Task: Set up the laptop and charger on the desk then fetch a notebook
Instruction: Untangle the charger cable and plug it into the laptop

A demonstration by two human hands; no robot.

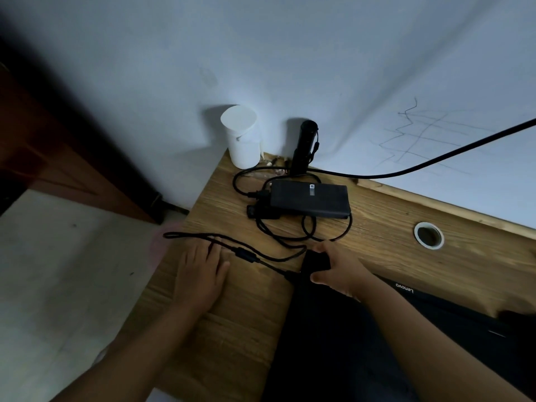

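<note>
Desk [391,227], wood-grain top, set against a pale wall. Laptop [333,329], black, closed, lettered "Lenovo" on the lid, lying at the near edge of the desk. Right hand [339,269] grips the laptop's far left corner, thumb and fingers curled over it. Left hand [200,274] rests flat on the desk near its left edge, fingers straight and spread, fingertips touching the thin charger cable [249,256], which runs from a loop at the left edge across to the laptop's left side. Charger brick [310,198], black, rectangular, lies flat toward the far left corner, its cords coiled loosely around and in front of it. White cup [242,137] stands upright at the far left corner. Black cylinder [304,146] stands upright just to the right of the cup, against the wall. Thick black cord [435,161] runs from the brick area off to the right. Round cable hole [429,235], white-rimmed, sits near the far edge, to the right of the brick.
</note>
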